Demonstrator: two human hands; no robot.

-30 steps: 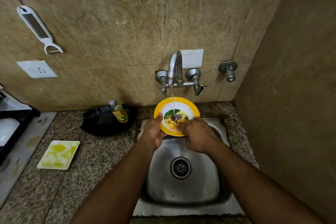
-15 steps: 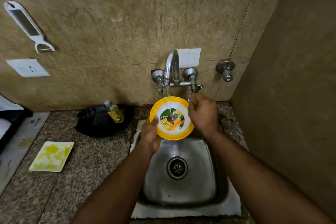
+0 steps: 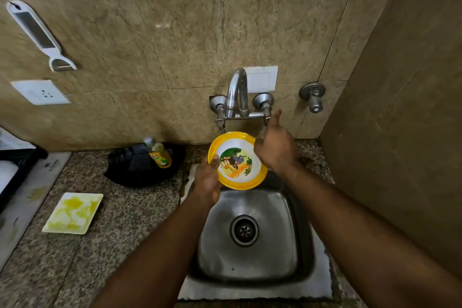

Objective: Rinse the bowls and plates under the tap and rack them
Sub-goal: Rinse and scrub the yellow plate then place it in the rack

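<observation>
- Yellow-rimmed and printed with animals, the bowl [image 3: 237,160] is sitting in your left hand [image 3: 206,179], which is pinching its near-left rim with the thumb over the edge; the inside is tilting towards you.
- Your right hand [image 3: 273,149] is hanging loose and holding nothing, just right of the bowl, its thumb reaching up beside the right tap handle [image 3: 265,105].
- No water is visibly running from the spout [image 3: 231,111], which is standing just beyond and above the bowl.
- Judging by this, racking is falling to your left hand; the dark rack [image 3: 143,165] is lying on the counter [image 3: 120,210] to that hand's left, near it, with the smeared square plate [image 3: 73,213] further left and nearer you.
</observation>
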